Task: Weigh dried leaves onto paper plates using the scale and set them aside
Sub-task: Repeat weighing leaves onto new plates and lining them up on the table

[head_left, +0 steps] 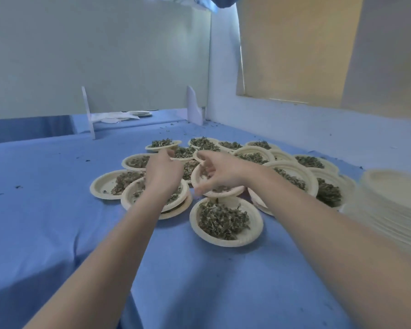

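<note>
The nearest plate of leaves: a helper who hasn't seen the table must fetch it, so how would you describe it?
On the blue tablecloth, find the cluster of paper plates holding dried leaves. The nearest plate lies at the cluster's front edge, closest to the person, just below the right hand. Unlike most of its neighbours, it lies fully uncovered, with no plate overlapping it.

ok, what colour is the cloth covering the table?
Blue, plain with no pattern; the table cloth shows best in the head view, scattered with leaf crumbs.
</note>
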